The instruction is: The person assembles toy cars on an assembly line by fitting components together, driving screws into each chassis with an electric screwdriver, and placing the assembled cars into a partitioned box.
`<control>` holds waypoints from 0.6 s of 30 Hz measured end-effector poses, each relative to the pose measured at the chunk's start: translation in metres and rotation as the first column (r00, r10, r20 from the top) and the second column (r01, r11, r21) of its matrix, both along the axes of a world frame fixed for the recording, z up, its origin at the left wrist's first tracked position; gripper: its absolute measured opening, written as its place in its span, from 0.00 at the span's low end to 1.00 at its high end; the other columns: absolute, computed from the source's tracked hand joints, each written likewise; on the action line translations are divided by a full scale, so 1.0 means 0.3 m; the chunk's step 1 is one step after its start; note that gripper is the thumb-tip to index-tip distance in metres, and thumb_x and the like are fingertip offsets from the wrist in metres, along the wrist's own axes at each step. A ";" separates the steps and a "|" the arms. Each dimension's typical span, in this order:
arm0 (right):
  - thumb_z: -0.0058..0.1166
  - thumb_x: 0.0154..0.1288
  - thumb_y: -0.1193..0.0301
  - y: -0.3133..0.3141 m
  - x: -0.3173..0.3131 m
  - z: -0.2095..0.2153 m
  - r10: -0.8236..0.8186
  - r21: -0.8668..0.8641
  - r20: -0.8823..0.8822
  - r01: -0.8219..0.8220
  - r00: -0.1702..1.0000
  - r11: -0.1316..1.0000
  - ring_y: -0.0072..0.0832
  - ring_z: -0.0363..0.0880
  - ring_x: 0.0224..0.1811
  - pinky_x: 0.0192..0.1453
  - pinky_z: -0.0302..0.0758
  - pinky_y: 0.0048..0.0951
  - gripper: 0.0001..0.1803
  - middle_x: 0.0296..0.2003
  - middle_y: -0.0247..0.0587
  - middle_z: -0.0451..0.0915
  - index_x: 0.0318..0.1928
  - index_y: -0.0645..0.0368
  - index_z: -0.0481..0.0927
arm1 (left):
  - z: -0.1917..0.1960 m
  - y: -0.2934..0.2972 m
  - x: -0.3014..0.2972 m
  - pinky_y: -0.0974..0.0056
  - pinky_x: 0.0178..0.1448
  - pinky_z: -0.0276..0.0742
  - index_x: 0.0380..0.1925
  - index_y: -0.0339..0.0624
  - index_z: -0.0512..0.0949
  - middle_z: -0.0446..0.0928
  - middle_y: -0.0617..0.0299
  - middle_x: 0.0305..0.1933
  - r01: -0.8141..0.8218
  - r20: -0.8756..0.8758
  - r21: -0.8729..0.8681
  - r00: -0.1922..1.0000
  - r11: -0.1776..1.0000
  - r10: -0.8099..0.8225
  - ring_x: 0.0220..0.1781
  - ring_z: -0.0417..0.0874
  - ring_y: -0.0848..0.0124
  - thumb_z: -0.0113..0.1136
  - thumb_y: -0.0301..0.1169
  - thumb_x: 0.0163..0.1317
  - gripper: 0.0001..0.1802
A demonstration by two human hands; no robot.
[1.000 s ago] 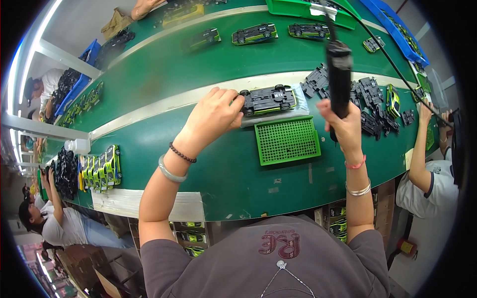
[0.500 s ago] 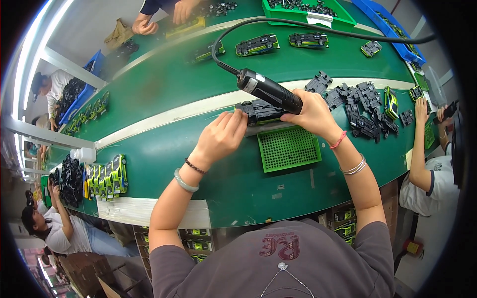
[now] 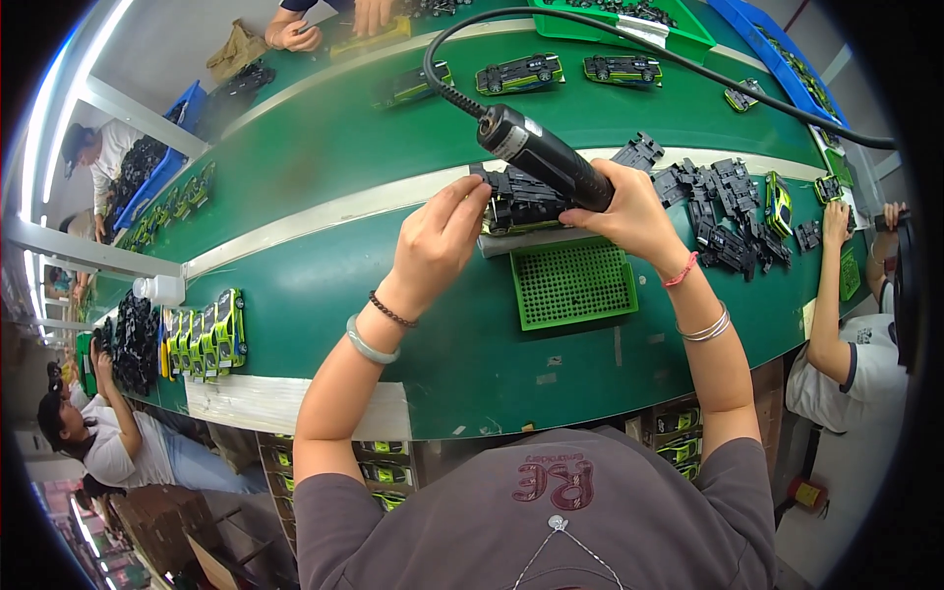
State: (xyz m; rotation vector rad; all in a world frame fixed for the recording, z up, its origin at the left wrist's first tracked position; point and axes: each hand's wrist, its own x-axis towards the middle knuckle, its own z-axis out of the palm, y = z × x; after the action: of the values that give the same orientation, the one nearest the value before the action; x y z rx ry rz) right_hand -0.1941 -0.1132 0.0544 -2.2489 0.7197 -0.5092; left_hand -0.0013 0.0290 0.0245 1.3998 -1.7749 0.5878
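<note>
One black chassis [image 3: 519,193] is showing beyond the green tray [image 3: 574,285], left hand [image 3: 436,236] pinching its end, right hand [image 3: 634,218] gripping a black corded tool [image 3: 546,160].

1. The left forearm [image 3: 339,398] rises from the lower edge, leaning inward, its elbow bent.
2. The left wrist [image 3: 398,286] is nearly straight; the left hand [image 3: 440,239] shows its back, fingers bent forward and rightward, tips drawn together in a pinch.
3. The right forearm [image 3: 726,374] slants up and leftward.
4. The right hand [image 3: 629,214] curls in a firm grip, thumb pointing left.
5. Both hands are near each other, apart, ahead of the chest.
</note>
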 end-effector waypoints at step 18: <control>0.64 0.44 0.74 -0.031 -0.127 0.006 -0.134 0.119 0.195 0.112 0.972 0.987 0.17 0.68 0.24 0.29 0.68 0.23 0.17 0.21 0.33 0.72 0.36 0.67 0.76 | 0.031 0.015 0.041 0.53 0.60 0.67 0.43 0.41 0.72 0.68 0.50 0.54 0.138 -0.245 0.297 0.967 0.945 -0.064 0.59 0.68 0.51 0.69 0.30 0.45 0.24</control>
State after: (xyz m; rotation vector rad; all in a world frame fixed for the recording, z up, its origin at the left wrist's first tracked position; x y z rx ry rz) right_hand -0.2321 -0.1224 0.0561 -2.0262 0.7652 -0.7318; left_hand 0.0109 0.0335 0.0338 1.5061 -1.7878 0.0811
